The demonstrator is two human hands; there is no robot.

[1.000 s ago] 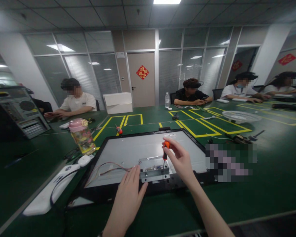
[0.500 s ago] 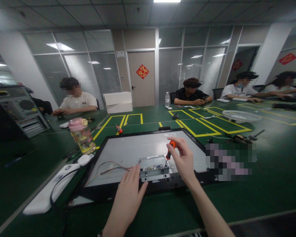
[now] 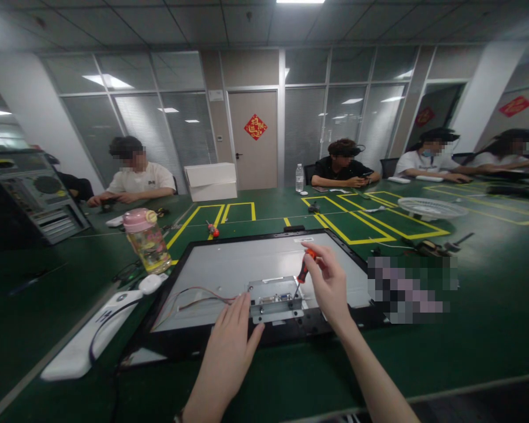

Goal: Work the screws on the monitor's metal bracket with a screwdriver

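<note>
Right hand (image 3: 328,281) is pinching a screwdriver (image 3: 303,271), left hand (image 3: 230,338) lying flat, unclenched, across a metal panel (image 3: 247,257), green table (image 3: 489,329) below, glass (image 3: 180,132) behind.

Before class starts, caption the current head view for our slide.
The right hand holds a screwdriver at a metal bracket on a framed panel; the left hand lies beside the bracket.

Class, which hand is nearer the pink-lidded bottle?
Left. In view, the left hand is below and right of the bottle; the right hand, holding the screwdriver, is farther right.
</note>
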